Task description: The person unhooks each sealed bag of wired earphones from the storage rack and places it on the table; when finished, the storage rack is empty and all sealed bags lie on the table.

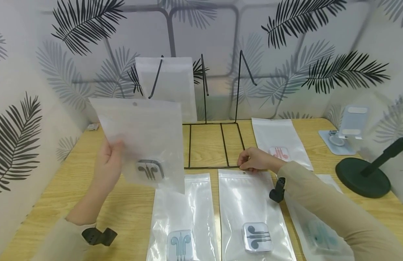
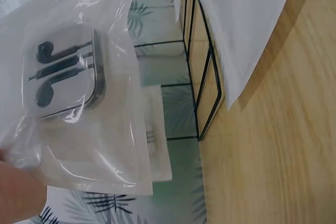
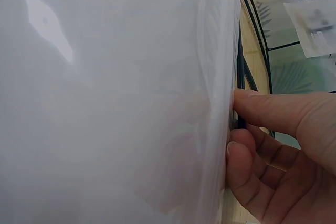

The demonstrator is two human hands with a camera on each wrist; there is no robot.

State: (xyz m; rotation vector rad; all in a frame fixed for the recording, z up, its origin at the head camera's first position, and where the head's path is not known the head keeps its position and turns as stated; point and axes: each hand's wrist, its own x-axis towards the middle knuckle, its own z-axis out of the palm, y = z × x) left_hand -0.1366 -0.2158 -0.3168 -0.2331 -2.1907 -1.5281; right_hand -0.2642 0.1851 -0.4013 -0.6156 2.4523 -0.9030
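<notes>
My left hand [image 1: 107, 165] grips the lower left side of a raised white pouch [image 1: 139, 123]. Through its film shows a square case of black earphones [image 2: 63, 74]. Its punched top edge is near the left hook of a black wire rack [image 1: 208, 168]. At the rack's front right corner, my right hand [image 1: 256, 159] has thumb and curled fingers [image 3: 273, 111] round the base wire. Those fingertips also meet the top edge of a flat pouch [image 1: 250, 195] with dark earphones [image 1: 257, 237]; the exact contact is partly hidden.
Another pouch [image 1: 168, 72] hangs on the rack's left hook. Pouches with blue earphones [image 1: 180, 244], red earphones [image 1: 279, 153] and teal earphones [image 1: 322, 237] lie on the wooden table [image 1: 129, 217]. At right stand a phone holder [image 1: 353, 121] and a round black base [image 1: 361, 177].
</notes>
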